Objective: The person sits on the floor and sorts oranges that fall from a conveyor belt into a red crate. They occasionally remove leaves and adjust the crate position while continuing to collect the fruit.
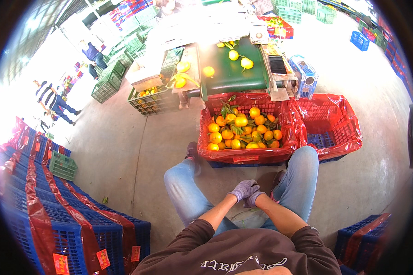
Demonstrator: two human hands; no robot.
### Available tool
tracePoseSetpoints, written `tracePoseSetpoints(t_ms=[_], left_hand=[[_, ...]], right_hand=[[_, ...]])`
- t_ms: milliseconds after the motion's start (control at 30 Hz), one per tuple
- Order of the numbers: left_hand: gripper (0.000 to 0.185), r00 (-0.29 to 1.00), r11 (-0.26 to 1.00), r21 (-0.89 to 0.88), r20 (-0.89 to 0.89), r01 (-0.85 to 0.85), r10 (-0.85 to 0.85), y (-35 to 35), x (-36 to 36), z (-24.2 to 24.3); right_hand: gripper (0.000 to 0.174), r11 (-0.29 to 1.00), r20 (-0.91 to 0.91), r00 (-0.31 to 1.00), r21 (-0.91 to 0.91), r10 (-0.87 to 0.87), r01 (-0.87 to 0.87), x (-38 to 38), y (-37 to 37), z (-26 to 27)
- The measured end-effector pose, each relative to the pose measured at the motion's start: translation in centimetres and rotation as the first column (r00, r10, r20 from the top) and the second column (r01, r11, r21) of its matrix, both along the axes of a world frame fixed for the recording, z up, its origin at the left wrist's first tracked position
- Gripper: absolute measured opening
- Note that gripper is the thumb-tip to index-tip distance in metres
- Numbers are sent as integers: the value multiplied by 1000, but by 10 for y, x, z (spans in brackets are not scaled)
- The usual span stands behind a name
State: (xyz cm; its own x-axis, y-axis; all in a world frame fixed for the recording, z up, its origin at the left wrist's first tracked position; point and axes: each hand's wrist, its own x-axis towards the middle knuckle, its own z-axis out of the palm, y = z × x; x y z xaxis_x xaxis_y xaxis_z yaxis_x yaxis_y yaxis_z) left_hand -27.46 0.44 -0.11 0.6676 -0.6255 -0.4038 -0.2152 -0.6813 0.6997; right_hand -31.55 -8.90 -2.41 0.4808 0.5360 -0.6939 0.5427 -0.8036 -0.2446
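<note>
My left hand, in a purple knit glove, lies folded over my right hand, gloved alike. They rest together between my knees and I see no object in either. Ahead of them stands a blue plastic crate lined with red film, holding many mandarins with leaves. A second red-lined crate adjoins it on the right, with only its liner and blue bottom visible inside. Above the filled crate ends a green conveyor belt, carrying several mandarins.
Stacked blue crates with red film fill the lower left; another blue crate is at lower right. A green crate stands left of the conveyor. A dark phone-like device and blue box flank the belt. People are farther back.
</note>
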Motion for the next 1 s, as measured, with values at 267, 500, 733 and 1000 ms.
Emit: tracePoseSetpoints(t_ms=[267, 500, 733, 1000], left_hand=[[36, 1000, 1000, -5, 1, -7, 7, 0, 0, -2], [36, 1000, 1000, 13, -7, -5, 5, 0, 0, 0], [36, 1000, 1000, -10, 16, -6, 6, 0, 0, -3], [36, 1000, 1000, -9, 18, -1, 1, 0, 0, -1]], right_hand=[[74, 998, 5, 1000, -59, 14, -14, 1, 2, 2], [74, 999, 8, 1000, -42, 10, -10, 0, 3, -4], [73, 1000, -17, 1000, -16, -5, 5, 1, 1, -4], [74, 999, 11, 1000, -48, 8, -7, 2, 2, 8]])
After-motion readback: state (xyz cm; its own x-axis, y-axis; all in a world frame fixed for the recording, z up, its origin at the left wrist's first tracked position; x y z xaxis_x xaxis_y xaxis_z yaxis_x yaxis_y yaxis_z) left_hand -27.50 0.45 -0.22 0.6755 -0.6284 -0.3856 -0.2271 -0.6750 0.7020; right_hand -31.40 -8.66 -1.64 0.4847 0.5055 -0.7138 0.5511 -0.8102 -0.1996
